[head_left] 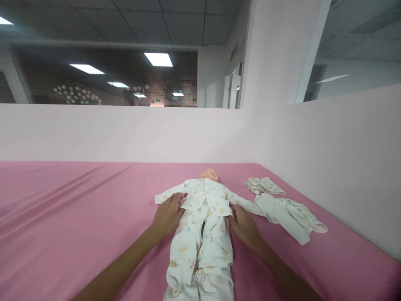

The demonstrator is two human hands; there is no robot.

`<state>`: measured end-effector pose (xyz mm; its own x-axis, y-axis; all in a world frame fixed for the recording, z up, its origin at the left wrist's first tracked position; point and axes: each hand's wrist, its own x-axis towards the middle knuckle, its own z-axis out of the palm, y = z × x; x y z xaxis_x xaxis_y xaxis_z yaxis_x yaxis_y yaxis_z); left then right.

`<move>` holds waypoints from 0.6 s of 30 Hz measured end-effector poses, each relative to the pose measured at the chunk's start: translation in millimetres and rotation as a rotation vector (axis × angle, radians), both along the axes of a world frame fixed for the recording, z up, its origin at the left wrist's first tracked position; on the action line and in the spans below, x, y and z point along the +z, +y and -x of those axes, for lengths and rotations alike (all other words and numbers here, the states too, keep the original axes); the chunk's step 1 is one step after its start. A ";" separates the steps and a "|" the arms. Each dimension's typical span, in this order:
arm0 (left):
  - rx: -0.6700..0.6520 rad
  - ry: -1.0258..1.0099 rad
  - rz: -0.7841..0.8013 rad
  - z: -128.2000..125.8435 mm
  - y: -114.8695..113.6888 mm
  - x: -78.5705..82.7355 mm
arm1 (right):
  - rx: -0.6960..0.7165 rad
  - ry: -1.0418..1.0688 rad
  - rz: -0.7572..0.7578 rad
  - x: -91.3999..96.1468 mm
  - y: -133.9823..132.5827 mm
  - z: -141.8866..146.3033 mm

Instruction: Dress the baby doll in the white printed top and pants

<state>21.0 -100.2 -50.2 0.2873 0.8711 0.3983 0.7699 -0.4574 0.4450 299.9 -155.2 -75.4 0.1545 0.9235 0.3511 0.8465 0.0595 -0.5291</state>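
Observation:
A baby doll (209, 174) lies on its back, its head toward the wall, in a white printed baby shirt (196, 193) and matching pants (216, 242). The shirt's sleeves spread out to both sides. At the shirt's left edge, my left hand (169, 212) closes on the cloth, fingers on top and thumb by the hem. My right hand (247, 228) pinches the hem's right corner. The pants run toward me between my forearms, with a dark gap showing at the crotch.
A pink sheet (78, 217) covers the bed surface, wrinkled at the left. Right of the doll lie a folded printed cloth (265, 185) and a crumpled white garment (293, 213), which meets the right sleeve's end. White walls (125, 133) with windows border the back and right.

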 end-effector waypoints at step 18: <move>-0.354 -0.057 0.211 20.8 3.5 -1.6 | 0.273 -0.205 0.127 -9.9 -11.0 7.1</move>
